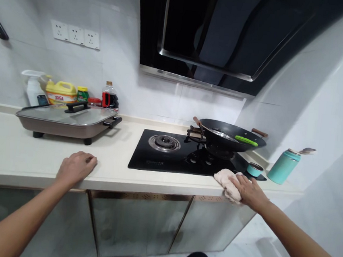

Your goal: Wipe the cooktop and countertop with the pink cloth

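My right hand (249,190) is closed on a pale pink cloth (228,184), pressing it at the front edge of the counter, by the right end of the black gas stove (140,154). Part of the cloth hangs over the edge. Just behind that hand sits a small turquoise cup-shaped lid (254,169). Loosely curled, my left hand (76,168) rests on the cream countertop (113,149) left of the stove, with nothing seen in it. A black wok (231,134) stands on the right burner, and something with a green handle (246,141) lies across it.
A lidded electric pan (59,128) stands at the left, before a spray bottle (35,89), a yellow jug (61,91) and a dark sauce bottle (110,97). A turquoise flask (283,167) is at the right wall. The range hood (210,35) overhangs the stove.
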Action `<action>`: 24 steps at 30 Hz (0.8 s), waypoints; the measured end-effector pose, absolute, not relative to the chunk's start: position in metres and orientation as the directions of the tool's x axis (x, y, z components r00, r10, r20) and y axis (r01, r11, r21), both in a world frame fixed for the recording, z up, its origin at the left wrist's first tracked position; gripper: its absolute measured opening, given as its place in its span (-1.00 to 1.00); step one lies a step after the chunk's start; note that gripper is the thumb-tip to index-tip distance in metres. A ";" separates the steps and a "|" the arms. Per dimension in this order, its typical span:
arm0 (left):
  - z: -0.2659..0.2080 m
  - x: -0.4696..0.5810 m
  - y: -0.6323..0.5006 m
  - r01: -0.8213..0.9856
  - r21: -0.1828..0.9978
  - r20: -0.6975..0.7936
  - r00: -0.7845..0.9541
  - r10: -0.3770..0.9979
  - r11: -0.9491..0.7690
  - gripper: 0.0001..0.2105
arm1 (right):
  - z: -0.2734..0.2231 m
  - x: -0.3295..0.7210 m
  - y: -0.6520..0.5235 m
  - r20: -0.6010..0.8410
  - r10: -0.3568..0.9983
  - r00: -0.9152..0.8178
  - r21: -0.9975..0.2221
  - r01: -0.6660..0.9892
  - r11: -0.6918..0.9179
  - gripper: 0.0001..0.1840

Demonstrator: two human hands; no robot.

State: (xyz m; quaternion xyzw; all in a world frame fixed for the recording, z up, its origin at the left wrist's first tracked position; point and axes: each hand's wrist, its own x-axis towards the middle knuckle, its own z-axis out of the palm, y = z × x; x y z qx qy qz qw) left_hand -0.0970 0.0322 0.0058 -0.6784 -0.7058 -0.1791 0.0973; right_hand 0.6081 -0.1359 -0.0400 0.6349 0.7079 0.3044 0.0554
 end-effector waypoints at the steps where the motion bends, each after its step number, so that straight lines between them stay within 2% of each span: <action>1: 0.006 -0.097 0.032 0.992 0.123 0.378 -0.059 0.924 0.013 -0.55 | -0.043 0.607 -0.135 0.326 0.923 -0.207 0.505 0.863 0.015 -0.24; 4: 0.005 -0.096 0.032 0.990 0.139 0.373 -0.050 0.927 -0.003 -0.53 | -0.052 0.601 -0.138 0.357 0.919 -0.170 0.450 0.893 -0.010 -0.22; 7: 0.005 -0.094 0.032 0.985 0.174 0.363 -0.056 0.930 -0.009 -0.51 | -0.059 0.587 -0.141 0.407 0.911 -0.065 0.398 0.910 -0.113 -0.20; 11: 0.005 -0.092 0.032 0.977 0.214 0.362 -0.060 0.930 -0.021 -0.53 | -0.066 0.558 -0.139 0.508 0.859 -0.063 0.398 0.902 -0.170 -0.14; 13: 0.005 -0.090 0.031 0.974 0.226 0.367 -0.063 0.928 -0.024 -0.53 | -0.070 0.540 -0.137 0.533 0.838 -0.116 0.418 0.897 -0.141 -0.13; 18: 0.003 -0.086 0.029 0.969 0.249 0.374 -0.087 0.923 -0.010 -0.55 | -0.076 0.488 -0.127 0.592 0.762 -0.263 0.463 0.885 -0.055 -0.28; 24: 0.000 -0.083 0.024 0.959 0.282 0.404 -0.095 0.910 -0.025 -0.58 | -0.076 0.389 -0.103 0.642 0.668 -0.377 0.413 0.904 0.114 -0.30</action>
